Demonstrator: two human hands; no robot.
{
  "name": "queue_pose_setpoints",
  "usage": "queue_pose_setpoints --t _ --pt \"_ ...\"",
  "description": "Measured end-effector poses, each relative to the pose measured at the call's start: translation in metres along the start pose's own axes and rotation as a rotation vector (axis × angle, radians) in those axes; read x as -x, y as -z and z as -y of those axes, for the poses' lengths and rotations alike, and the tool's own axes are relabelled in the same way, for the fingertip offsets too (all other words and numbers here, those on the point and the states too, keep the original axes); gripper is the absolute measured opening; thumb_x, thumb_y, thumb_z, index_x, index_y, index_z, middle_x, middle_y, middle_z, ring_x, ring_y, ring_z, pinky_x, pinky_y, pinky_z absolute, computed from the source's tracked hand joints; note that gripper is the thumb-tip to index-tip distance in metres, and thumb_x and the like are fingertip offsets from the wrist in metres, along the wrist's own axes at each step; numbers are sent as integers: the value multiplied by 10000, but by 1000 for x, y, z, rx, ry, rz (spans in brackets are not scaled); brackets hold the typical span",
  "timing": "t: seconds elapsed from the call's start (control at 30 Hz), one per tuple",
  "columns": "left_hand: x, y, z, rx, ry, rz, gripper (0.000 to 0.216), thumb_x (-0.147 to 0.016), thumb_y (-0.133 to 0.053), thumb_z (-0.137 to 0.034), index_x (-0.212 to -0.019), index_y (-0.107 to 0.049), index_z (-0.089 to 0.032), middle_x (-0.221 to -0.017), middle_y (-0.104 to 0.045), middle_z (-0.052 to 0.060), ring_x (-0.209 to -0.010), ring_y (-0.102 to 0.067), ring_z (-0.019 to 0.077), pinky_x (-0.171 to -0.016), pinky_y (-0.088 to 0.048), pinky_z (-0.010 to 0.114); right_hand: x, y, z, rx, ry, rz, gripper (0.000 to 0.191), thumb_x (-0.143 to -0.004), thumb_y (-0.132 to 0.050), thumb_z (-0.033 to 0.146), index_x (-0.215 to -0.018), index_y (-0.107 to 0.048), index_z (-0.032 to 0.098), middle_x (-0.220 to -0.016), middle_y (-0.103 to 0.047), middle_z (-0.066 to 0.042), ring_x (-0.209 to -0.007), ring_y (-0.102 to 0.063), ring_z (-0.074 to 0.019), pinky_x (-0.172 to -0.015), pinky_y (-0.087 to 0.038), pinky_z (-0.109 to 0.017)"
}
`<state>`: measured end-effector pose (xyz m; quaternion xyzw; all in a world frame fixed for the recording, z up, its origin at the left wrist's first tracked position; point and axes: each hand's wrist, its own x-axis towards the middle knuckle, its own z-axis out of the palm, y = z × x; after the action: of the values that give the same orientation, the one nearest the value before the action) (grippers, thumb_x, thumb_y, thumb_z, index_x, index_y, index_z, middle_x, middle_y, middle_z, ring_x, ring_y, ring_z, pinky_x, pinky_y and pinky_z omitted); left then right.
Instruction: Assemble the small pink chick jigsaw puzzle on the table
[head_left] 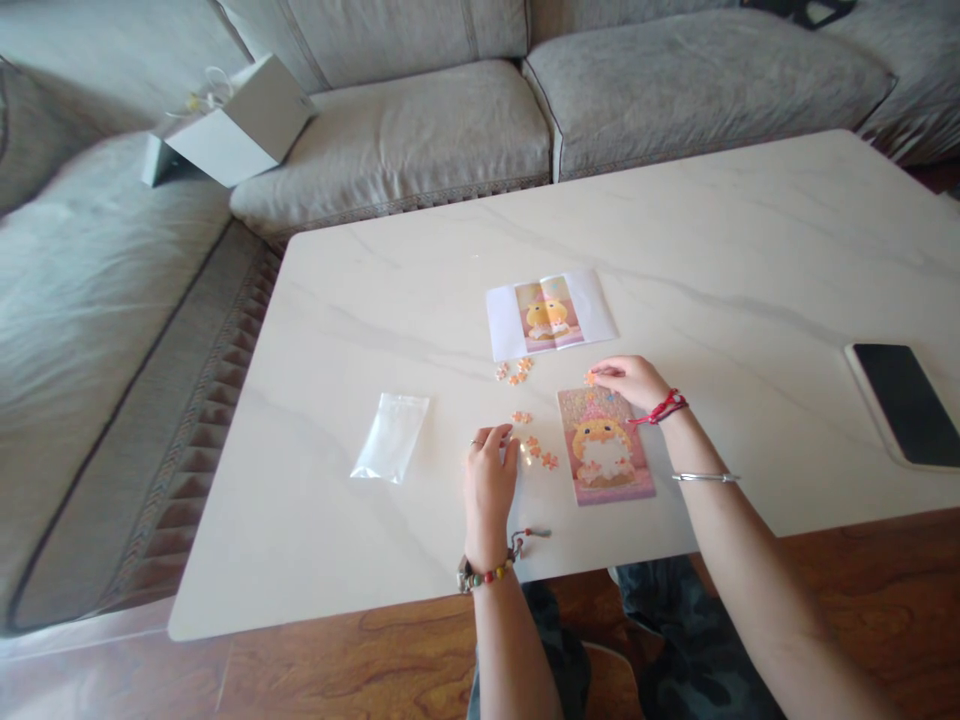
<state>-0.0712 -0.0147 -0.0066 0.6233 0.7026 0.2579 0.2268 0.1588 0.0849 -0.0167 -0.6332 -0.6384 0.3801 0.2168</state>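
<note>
One orange piece (590,378) was pinched in the right hand's (631,382) thumb and fingertips, puzzle (605,447) just off them at 6 o'clock. Left hand's (491,482) fingers were curled, couldn't tell if gripping; loose pieces (534,448) lay just beside them at 3 o'clock, puzzle farther out same way. Clear bag (393,438) sat at their 9, printed sheet (550,313) at 1.
</note>
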Motion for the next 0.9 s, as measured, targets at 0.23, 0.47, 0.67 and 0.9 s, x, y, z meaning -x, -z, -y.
queue_pose_setpoints --t 0.23,0.47,0.67,0.9 --pt "0 1 0 14 2 -5 201 -759 -447 -201 -908 -581 -186 -848 -580 41 -733 -563 129 -701 -451 280 -6 -1 -1 196 111 -55 237 -724 -468 179 -814 -687 199 -785 -683 -22 -727 -602 -147 -667 -444 -243" --pt "-1 0 1 25 15 -22 187 -758 -452 -189 -888 -585 -182 -842 -581 43 -716 -567 120 -688 -459 270 -18 -5 14 359 238 -172 316 -709 -445 71 -933 -650 156 -811 -648 -59 -744 -568 -155 -743 -427 -260" --pt "-3 -4 0 40 6 -18 189 -757 -455 -183 -898 -581 -177 -863 -577 48 -714 -567 117 -683 -459 268 -15 -13 44 250 364 -139 257 -719 -467 86 -868 -657 173 -802 -622 -45 -676 -546 -130 -687 -427 -241" --pt "-3 -5 -1 43 -2 -35 195 -759 -449 -162 -907 -575 -175 -870 -577 51 -750 -564 125 -706 -451 273 3 -38 65 265 412 49 214 -724 -491 97 -827 -660 177 -768 -617 -35 -630 -533 -111 -636 -414 -225"
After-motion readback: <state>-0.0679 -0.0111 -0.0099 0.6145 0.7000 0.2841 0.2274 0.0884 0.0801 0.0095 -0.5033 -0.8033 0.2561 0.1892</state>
